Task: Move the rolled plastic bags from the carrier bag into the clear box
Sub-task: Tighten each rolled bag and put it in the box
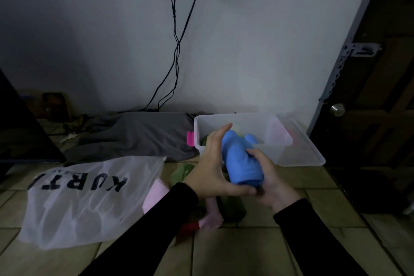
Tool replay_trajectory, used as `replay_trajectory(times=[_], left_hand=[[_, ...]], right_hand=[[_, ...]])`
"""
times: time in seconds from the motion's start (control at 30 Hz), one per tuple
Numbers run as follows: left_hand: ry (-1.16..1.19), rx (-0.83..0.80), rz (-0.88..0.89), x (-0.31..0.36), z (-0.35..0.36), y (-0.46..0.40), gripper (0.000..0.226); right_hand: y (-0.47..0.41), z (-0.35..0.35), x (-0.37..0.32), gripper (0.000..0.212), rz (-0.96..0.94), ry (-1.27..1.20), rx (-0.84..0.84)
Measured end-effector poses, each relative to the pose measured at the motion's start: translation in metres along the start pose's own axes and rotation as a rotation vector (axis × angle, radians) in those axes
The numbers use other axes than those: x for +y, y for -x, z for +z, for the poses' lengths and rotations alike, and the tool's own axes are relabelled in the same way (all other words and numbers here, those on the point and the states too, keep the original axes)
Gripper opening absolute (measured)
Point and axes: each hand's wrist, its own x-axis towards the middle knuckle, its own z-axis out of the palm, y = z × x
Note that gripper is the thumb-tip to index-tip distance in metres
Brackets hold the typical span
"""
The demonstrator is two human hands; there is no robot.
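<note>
At nine o'clock the carrier bag [89, 199] lies flat on the tiles, with pink and green bags [179, 186] loose beside its mouth. At centre the left hand [212, 170] lays straight fingers along the blue roll [240, 161], while the right hand [268, 177] curls round its near end. The roll's long axis runs from five o'clock toward eleven, its far end already over the near rim of the box [244, 121] at one o'clock, so the coming move looks like a short push forward.
</note>
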Motion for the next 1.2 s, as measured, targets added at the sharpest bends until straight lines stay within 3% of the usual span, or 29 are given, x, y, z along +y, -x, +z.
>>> replay_trajectory(times=[0.1, 0.23, 0.33, 0.47, 0.53, 0.6, 0.77, 0.87, 1.07, 1.2], left_hand=[[-0.002, -0.005, -0.031, 0.002, -0.006, 0.000, 0.131], [-0.118, -0.030, 0.006, 0.002, -0.012, 0.001, 0.128], [-0.259, -0.042, 0.053, 0.004, -0.014, 0.002, 0.119], [-0.372, -0.028, 0.098, -0.002, -0.011, 0.003, 0.112], [-0.377, -0.025, 0.096, -0.006, -0.010, 0.004, 0.105], [-0.377, -0.002, 0.095, -0.011, -0.009, 0.005, 0.101], [-0.224, 0.026, 0.010, -0.019, -0.013, 0.003, 0.118], [-0.161, 0.036, -0.003, -0.017, -0.016, 0.003, 0.128], [-0.353, 0.056, 0.054, -0.002, -0.017, 0.005, 0.132], [-0.400, 0.060, -0.031, -0.003, -0.013, 0.006, 0.134]], right_hand=[[0.001, 0.004, -0.002, 0.029, 0.023, 0.001, -0.052], [-0.007, 0.003, -0.011, 0.032, -0.083, 0.317, 0.135], [-0.010, 0.004, -0.025, 0.025, -0.252, 0.649, 0.252], [-0.003, 0.014, -0.033, 0.010, -0.454, 0.655, 0.196], [-0.002, 0.017, -0.030, 0.004, -0.583, 0.797, 0.211], [0.000, 0.020, -0.025, 0.015, -0.654, 0.891, 0.223], [0.008, 0.026, -0.021, 0.032, -0.836, 0.928, 0.246], [0.014, 0.032, -0.024, 0.030, -0.899, 0.890, 0.233], [0.012, 0.032, -0.038, 0.033, -0.902, 0.813, 0.276], [0.009, 0.036, -0.043, 0.034, -0.927, 0.815, 0.271]])
